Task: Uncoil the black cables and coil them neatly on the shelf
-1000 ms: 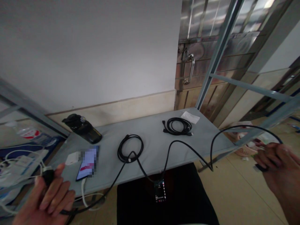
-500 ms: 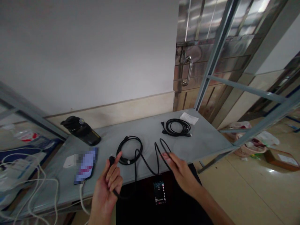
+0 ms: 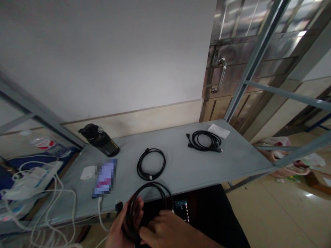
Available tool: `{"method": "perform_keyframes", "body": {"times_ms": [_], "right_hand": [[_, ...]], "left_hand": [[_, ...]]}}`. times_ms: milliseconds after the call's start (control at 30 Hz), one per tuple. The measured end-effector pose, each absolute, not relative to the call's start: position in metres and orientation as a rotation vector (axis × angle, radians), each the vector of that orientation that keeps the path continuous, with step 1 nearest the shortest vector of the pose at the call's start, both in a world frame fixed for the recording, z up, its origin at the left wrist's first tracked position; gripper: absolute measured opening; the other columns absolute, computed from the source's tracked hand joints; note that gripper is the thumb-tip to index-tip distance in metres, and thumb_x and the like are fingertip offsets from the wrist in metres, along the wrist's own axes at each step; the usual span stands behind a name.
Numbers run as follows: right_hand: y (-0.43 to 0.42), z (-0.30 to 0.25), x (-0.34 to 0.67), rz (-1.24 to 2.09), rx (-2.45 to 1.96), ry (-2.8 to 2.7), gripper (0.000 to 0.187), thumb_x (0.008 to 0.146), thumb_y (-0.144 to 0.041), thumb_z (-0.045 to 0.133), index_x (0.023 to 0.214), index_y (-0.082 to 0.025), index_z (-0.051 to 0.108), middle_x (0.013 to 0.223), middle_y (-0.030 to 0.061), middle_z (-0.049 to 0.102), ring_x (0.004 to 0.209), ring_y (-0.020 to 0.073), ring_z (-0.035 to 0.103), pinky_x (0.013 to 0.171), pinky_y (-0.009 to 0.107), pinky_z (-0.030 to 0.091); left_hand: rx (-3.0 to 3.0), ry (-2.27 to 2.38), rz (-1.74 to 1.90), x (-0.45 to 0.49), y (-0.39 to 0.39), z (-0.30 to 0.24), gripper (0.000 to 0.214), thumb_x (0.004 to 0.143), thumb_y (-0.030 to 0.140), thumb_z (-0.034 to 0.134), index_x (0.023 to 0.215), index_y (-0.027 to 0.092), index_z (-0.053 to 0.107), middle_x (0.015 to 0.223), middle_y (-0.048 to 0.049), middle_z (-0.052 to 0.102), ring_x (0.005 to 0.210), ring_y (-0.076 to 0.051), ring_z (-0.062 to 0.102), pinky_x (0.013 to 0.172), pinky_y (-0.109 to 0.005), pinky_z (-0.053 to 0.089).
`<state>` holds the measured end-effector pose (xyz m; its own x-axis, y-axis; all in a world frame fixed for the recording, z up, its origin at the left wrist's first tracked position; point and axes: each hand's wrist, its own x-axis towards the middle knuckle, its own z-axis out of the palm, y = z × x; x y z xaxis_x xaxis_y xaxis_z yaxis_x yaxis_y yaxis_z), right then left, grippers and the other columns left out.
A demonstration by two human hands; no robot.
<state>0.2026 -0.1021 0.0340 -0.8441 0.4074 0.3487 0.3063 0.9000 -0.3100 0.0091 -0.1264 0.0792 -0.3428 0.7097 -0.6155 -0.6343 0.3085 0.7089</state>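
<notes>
My left hand (image 3: 124,222) is closed around a black cable (image 3: 152,185), wound into loops that rise above the desk's front edge. One plug (image 3: 119,206) of that cable sticks out at the left of the hand. Close against it, my right hand (image 3: 162,229) has its fingers curled on the lower part of the loops. A second coiled black cable (image 3: 164,160) lies on the grey desk just beyond the hands. Farther right rests a coiled bundle of black cable (image 3: 204,140) with several plugs showing.
A dark water bottle (image 3: 100,141) lies tilted at the back left. In front of it is a phone (image 3: 104,179) with a white lead, beside a white card (image 3: 87,172). White cords (image 3: 55,193) tangle at far left. A lit phone screen (image 3: 182,208) shows below the desk edge.
The cable that hung loose between my hands is now gathered in loops in my left hand. My right hand has moved left and down to meet it. The view has shifted slightly left.
</notes>
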Motion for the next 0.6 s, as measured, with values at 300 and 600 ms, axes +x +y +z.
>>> {"method": "perform_keyframes", "body": {"times_ms": [300, 600], "right_hand": [[-0.051, 0.065, 0.207, -0.018, -0.526, -2.647, 0.043, 0.121, -0.057, 0.055, 0.104, -0.020, 0.070, 0.081, 0.0013, 0.077, 0.077, 0.0208, 0.074, 0.075, 0.036, 0.052], [0.042, 0.078, 0.156, 0.143, -1.000, -2.676, 0.037, 0.117, -0.043, 0.066, 0.122, -0.008, 0.077, 0.117, 0.0156, 0.077, 0.113, 0.0292, 0.076, 0.102, 0.045, 0.060]], "left_hand": [[0.668, 1.262, 1.389, 0.014, -0.073, 0.114, 0.048, 0.080, 0.054, 0.102, 0.090, 0.021, 0.069, 0.064, 0.0118, 0.039, 0.046, -0.005, 0.025, 0.045, -0.022, 0.035], [1.547, 1.756, 1.149, -0.028, 0.101, 0.086, 0.064, 0.083, 0.074, 0.073, 0.114, 0.017, 0.077, 0.099, -0.0118, 0.080, 0.104, -0.036, 0.076, 0.099, -0.048, 0.058]]}}
